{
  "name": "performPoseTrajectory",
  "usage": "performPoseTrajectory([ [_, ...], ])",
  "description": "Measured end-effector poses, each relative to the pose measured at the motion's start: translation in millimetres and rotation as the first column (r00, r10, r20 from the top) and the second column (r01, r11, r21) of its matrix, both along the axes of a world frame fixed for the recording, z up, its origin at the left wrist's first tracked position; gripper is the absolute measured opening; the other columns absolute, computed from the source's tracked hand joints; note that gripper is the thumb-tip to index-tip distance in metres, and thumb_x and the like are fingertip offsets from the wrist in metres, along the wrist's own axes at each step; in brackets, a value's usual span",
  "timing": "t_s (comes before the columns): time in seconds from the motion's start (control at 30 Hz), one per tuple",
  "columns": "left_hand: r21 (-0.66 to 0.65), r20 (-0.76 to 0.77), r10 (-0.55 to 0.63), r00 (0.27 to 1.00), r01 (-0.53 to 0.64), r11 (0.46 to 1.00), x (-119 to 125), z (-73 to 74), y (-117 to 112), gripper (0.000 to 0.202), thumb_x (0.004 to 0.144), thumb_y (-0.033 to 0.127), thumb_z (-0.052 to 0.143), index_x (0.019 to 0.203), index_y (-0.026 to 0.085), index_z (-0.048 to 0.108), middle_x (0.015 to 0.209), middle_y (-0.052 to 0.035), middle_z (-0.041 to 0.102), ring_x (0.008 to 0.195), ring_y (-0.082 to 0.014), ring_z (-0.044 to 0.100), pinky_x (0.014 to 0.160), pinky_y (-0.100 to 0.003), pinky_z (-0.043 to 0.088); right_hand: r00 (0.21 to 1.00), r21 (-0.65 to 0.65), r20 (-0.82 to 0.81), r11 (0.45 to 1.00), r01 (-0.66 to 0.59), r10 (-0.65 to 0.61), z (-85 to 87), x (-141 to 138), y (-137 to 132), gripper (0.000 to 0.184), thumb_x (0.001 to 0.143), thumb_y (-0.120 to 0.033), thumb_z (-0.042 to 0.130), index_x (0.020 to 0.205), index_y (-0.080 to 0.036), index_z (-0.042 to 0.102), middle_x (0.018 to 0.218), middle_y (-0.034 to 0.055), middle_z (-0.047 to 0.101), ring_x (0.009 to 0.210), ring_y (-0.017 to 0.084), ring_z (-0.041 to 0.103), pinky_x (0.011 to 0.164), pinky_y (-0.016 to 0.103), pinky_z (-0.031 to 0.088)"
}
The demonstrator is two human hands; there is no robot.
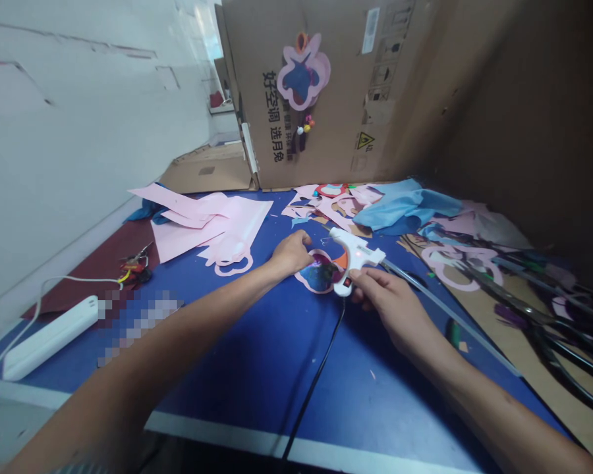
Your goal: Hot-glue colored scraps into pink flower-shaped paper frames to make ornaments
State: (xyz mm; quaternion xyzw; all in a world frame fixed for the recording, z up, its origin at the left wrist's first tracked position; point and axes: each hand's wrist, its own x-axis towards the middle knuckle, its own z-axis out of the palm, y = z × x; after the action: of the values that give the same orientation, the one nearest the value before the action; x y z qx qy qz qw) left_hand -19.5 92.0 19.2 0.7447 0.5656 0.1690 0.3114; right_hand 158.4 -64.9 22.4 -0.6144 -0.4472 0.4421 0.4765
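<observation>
White plastic hot-glue gun [356, 253] sits just right of centre in the frame, held over the bench by the right hand [385, 303], whose grip is closed round the gun's handle with the fingers wrapped across it. A long translucent glue stick [447, 316] runs from the back of the gun toward the lower right, and a thin black power cord [321, 388] drops to the bottom edge of the frame. Directly below the gun, a pink-edged, blue-centred flower-shaped cutout [320, 275] lies on the blue bench [257, 375]; whether the nozzle touches it cannot be told. The left hand [289, 253] comes in from the lower left, its grip half curled and bearing on the cutout's upper edge, though whether it pinches the cutout is unclear. Pale pink paper sheets [207, 224] lie at the upper left, with a pink cloud-shaped outline cutout [232, 264] just below them. A white power strip [49, 339] lies at the lower left, crumpled blue sheets [405, 207] at the upper right, and an upright brown cardboard box [326, 151] stands at the back, bearing a similar pink-and-blue flower cutout [304, 72].
</observation>
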Motion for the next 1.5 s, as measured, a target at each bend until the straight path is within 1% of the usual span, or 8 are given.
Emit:
performPoseTrajectory([
  [0.23,-0.099,0.253,0.015,0.967,0.010,0.995,-26.3,9.1,7.4,0.053,0.075,-0.003,0.071,0.124,0.016,0.072,0.068,0.0087,0.057,0.060,-0.0118,0.053,0.061,-0.027,0.040,1.000,-0.012,-0.013,1.000,0.005,-0.005,-0.3,0.3,0.0,0.054,0.081,-0.076,0.078,0.076,-0.023,0.073,0.070,0.0025,0.066,0.068,0.019,0.057,0.065,0.033,0.040],
  [0.43,-0.117,0.308,-0.075,0.949,0.116,0.986,-62.4,8.3,29.5,0.050,0.072,0.000,0.073,0.118,0.017,0.074,0.069,0.0077,0.060,0.057,-0.0103,0.048,0.058,-0.026,0.036,0.998,-0.029,-0.067,0.999,-0.017,0.015,-4.4,-2.6,-0.6,0.056,0.079,-0.079,0.081,0.079,-0.023,0.075,0.067,0.0031,0.069,0.064,0.019,0.061,0.064,0.033,0.043],
  [0.6,0.158,0.062,-0.090,0.994,0.080,0.984,-73.7,4.7,38.1,0.046,0.078,0.006,0.078,0.122,0.019,0.077,0.086,0.0009,0.067,0.075,-0.0159,0.061,0.072,-0.029,0.052,0.997,-0.030,-0.059,0.998,-0.046,0.044,-5.5,-7.9,-1.4,0.052,0.081,-0.075,0.080,0.076,-0.023,0.072,0.064,0.0024,0.069,0.062,0.018,0.061,0.064,0.032,0.043],
  [0.7,0.450,-0.132,-0.047,0.990,0.102,0.887,-71.1,4.9,27.1,0.037,0.087,0.008,0.075,0.121,0.020,0.079,0.117,-0.0089,0.073,0.108,-0.0255,0.071,0.100,-0.041,0.060,0.997,-0.039,-0.060,0.998,-0.053,0.051,-4.0,-9.6,-1.7,0.052,0.080,-0.074,0.080,0.075,-0.024,0.071,0.063,0.0023,0.069,0.061,0.017,0.060,0.063,0.032,0.043],
  [0.77,0.517,-0.220,-0.117,0.969,0.217,0.828,-68.2,3.7,12.0,0.029,0.095,0.009,0.067,0.118,0.020,0.080,0.126,-0.0116,0.072,0.119,-0.0284,0.071,0.107,-0.044,0.060,0.997,-0.039,-0.062,0.998,-0.054,0.051,-2.9,-10.0,-1.8,0.051,0.080,-0.074,0.080,0.075,-0.024,0.071,0.062,0.0024,0.069,0.061,0.018,0.060,0.063,0.032,0.043],
  [0.87,0.439,-0.309,-0.335,0.890,0.446,0.780,-65.0,-2.2,-13.7,0.033,0.103,0.008,0.056,0.119,0.020,0.081,0.121,-0.0105,0.075,0.116,-0.0264,0.073,0.107,-0.042,0.061,0.997,-0.035,-0.060,0.998,-0.052,0.050,-2.0,-9.8,-2.1,0.051,0.081,-0.074,0.080,0.077,-0.023,0.072,0.063,0.0025,0.069,0.061,0.018,0.061,0.063,0.032,0.043],
  [0.97,0.402,-0.342,-0.431,0.835,0.545,0.736,-65.6,-11.2,-30.7,0.041,0.105,0.005,0.050,0.133,0.018,0.077,0.136,-0.0130,0.076,0.128,-0.0275,0.072,0.116,-0.044,0.059,0.997,-0.027,-0.058,0.998,-0.051,0.049,-1.8,-9.2,-2.7,0.051,0.082,-0.073,0.079,0.080,-0.023,0.073,0.064,0.0022,0.069,0.061,0.018,0.061,0.063,0.033,0.043],
  [1.5,0.396,-0.351,-0.421,0.837,0.540,0.743,-71.0,-18.4,-39.2,0.038,0.108,0.014,0.053,0.139,0.021,0.074,0.146,-0.0148,0.071,0.138,-0.0309,0.067,0.121,-0.051,0.055,0.996,0.006,-0.069,0.998,-0.055,0.055,2.3,-6.6,-3.9,0.043,0.087,-0.066,0.079,0.077,-0.024,0.072,0.063,0.0027,0.069,0.061,0.018,0.061,0.062,0.032,0.044],
])
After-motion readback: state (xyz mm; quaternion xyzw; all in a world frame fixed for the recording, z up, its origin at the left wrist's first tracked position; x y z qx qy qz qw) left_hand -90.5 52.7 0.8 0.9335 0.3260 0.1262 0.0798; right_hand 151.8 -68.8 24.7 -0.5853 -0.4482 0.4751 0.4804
